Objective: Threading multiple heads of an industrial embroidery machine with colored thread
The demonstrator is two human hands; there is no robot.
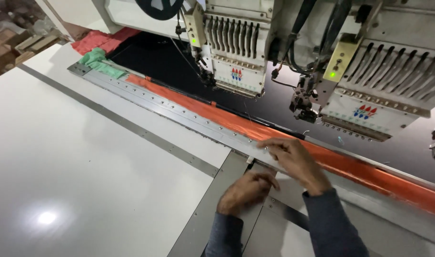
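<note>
While the white table (74, 157) fills the left side, the left hand (243, 192) sits curled on the grey metal strip (208, 214), fingers bent in, can't tell if it's gripping anything. Right hand (296, 162) is just beside it, fingers loosely spread on the metal rail (179, 112) next to the orange cloth (370, 173), under the embroidery heads (370, 90).

Worktop (60, 157): glossy white, crossed by grey metal strips; the rail (179, 112) is silver-grey, dotted with small dark screw heads. Cloth along the rail (370, 173) is bright orange, with mint-green cloth (101, 63) and red cloth (96, 40) at its far end, all bordering black fabric (151, 59). Machine heads (236, 71) are off-white, each bearing a small red-and-blue emblem and a lit green lamp; sleeves (331, 228) are slate blue.
</note>
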